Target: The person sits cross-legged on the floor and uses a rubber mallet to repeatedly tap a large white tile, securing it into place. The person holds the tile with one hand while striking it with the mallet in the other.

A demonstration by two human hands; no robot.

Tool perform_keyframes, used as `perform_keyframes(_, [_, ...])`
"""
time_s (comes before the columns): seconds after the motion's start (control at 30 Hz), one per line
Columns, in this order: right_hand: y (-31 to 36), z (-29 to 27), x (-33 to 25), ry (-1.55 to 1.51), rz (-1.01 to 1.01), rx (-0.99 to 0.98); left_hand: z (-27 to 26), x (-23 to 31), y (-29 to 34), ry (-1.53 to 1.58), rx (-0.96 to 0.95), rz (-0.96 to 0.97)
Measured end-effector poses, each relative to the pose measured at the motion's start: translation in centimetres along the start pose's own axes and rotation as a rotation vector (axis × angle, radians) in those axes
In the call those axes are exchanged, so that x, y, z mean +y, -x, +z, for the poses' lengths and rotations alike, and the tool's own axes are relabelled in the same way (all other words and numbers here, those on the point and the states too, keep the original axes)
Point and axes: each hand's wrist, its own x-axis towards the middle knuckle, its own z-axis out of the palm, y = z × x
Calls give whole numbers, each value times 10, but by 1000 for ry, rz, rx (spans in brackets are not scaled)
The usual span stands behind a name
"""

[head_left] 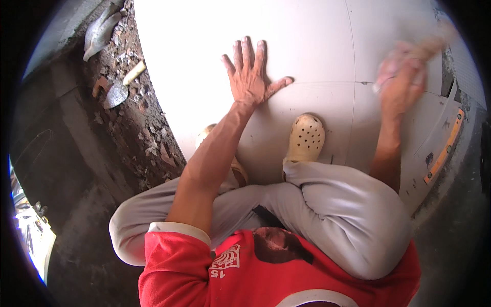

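My left hand [249, 77] lies flat on the pale tiles [307, 51], its fingers spread and nothing in it. Over the tiles at the right, my right hand [401, 84] is closed and smeared by motion. Out of it, toward the upper right, reaches a blurred brown stick-like part [432, 47]. The pinkish pale area about the fingers is too blurred to name, so the kind of thing held is hidden. Thin joint lines run between the tiles near both hands.
An orange spirit level [444, 148] lies along the right edge. On the left, a strip of rubble [138, 115] holds a trowel [117, 94] with a pale handle and a crumpled grey bag [101, 30]. My yellow clogs [307, 137] stand on the tiles.
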Motion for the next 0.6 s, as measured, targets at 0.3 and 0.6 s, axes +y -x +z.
perform_keyframes(0.3, [75, 0, 78, 777, -160, -281, 20, -7, -5, 54, 32, -39])
perform_keyframes(0.6, [12, -44, 57, 385, -207, -2, 19, -29, -8, 48, 35, 113])
